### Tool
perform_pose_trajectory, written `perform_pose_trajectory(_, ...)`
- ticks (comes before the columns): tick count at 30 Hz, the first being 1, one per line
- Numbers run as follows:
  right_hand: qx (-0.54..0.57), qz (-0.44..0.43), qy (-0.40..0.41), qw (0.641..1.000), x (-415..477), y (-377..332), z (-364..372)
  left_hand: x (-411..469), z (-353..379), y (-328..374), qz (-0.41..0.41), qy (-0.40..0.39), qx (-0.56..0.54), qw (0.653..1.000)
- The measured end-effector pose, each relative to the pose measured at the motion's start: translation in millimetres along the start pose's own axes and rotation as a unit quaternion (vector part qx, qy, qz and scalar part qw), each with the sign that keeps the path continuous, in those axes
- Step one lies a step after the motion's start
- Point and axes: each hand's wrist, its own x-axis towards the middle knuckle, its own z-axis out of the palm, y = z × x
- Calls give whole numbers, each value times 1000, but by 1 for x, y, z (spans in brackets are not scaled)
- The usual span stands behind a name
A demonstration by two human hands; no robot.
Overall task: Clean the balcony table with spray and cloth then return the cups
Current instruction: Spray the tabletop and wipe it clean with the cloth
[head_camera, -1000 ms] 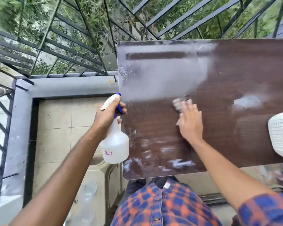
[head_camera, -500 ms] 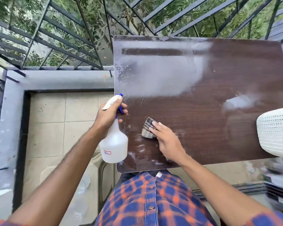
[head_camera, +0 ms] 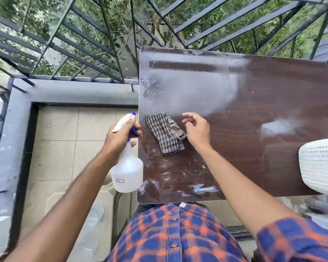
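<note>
Head view, looking down. The left hand (head_camera: 119, 138) grips the neck of a translucent spray bottle (head_camera: 128, 173) with a blue trigger, held upright just off the left edge of the dark wood-grain surface (head_camera: 254, 157). A folded checked cloth (head_camera: 164, 136) lies flat on the surface near that edge. The right hand (head_camera: 198, 132) is just beside the cloth's right side, fingers (head_camera: 187, 115) loosely curled and holding nothing. A whitish film (head_camera: 187, 89) covers the far left part of the surface; pale streaks (head_camera: 204, 189) mark the near edge. A white woven object (head_camera: 318, 167) enters at right. Metal railing (head_camera: 80, 46) and tiled floor (head_camera: 64, 140) lie at left.
</note>
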Motion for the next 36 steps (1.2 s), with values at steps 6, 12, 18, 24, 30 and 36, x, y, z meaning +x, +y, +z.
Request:
perform_pose_trajectory(6, -227, -235, -100, 940, -32, 24, 50, 8, -4, -4, -10, 6, -4, 1000)
perform_pose_trajectory(12, -313, -237, -50, 918, -3, 12, 97, 14, -7, -3, -5, -2, 1, 1000)
perform_pose_trajectory(18, -319, -228, -94, 915, 118, -52, 110, 21, -17, 6, -1, 13, -10, 1000)
perform_pose_trajectory(24, -318, -269, -99, 904, 139, -69, 118, 22, -27, 1, -3, 26, -17, 1000)
perform_pose_trajectory(30, -310, -452, -179, 817, 0, 17, 100, 9, -27, -15, -15, 10, 2, 1000)
perform_pose_trajectory(36, -309, -558, -242, 731, -41, 68, 54, -9, -31, -29, -17, 7, 13, 1000)
